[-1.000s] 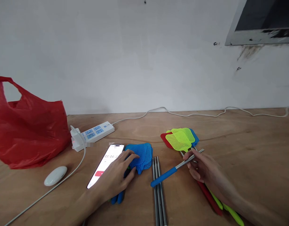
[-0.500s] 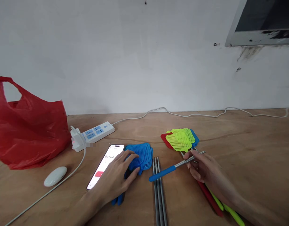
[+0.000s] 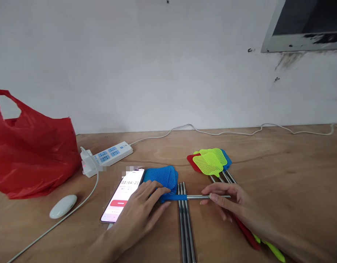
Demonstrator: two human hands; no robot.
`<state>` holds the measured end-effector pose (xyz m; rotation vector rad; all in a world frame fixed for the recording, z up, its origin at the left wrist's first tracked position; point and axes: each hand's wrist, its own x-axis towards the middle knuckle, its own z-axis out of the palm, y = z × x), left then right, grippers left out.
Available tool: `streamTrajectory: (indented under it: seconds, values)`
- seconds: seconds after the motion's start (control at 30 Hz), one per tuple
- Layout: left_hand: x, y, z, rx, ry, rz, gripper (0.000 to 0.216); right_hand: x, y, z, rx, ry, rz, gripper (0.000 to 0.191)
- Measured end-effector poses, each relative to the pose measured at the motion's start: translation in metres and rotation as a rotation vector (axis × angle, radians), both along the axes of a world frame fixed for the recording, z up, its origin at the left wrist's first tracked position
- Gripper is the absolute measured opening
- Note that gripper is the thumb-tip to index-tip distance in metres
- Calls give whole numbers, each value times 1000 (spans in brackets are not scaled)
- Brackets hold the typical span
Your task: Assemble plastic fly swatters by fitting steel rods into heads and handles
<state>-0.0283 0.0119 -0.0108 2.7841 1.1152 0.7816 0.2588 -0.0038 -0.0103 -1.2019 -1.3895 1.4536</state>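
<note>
our left hand (image 3: pixel 142 212) lies palm down, fingers loosely spread on the stacked blue mesh swatter heads (image 3: pixel 161 175). our right hand (image 3: pixel 228 201) pinches a thin steel rod (image 3: pixel 197 197) with a blue plastic grip, level across the bare metal rods (image 3: pixel 185 226) on the plywood tabletop (image 3: pixel 280 175). the phone (image 3: pixel 123 195) reads 03:04:23; farther back lie yellow-green, red and blue swatters (image 3: pixel 209 160).

Left grip (image 3: pixel 141 213), right grip (image 3: pixel 230 201): bare, slender fingers (image 3: pixel 212 189); forearms (image 3: pixel 108 244) bare.
</note>
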Motion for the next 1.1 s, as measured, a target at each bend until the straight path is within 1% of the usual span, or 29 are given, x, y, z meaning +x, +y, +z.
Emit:
streamTrajectory:
  seconds: [0.13,0.2,0.27,0.33,0.4,0.47,0.57,0.67,0.77,0.9,1.0,1.1]
  values:
    - [2,-2,5,88,45,3,16,-4,-3,3,27,-20,36,34]
    - [4,-5,12,117,74,-19,18,-4,-5,7,106,-88,41,32]
    - [8,-9,19,121,127,-50,22,-4,-7,14,272,-264,83,26]
    - [13,-13,24,98,197,-69,25,-5,-10,22,490,-507,175,21]
    - [18,-15,27,50,278,-69,26,-7,-12,29,671,-731,276,21]
    - [23,-17,28,-1,357,-69,24,-11,-13,33,766,-909,346,21]
    - [28,-18,29,-55,444,-71,21,-18,-15,33,779,-1070,415,19]
    - [28,-19,30,-103,492,-64,20,-19,-16,33,733,-1069,426,17]
    - [23,-19,32,-146,516,-38,20,-12,-15,35,704,-1041,398,15]
    - [17,-21,34,-170,519,18,19,-1,-11,34,713,-1110,407,24]
    - [18,-23,34,-196,487,-19,17,-2,-10,29,732,-1143,455,21]
    - [23,-23,32,-212,477,-83,14,-9,-10,27,758,-1123,504,18]
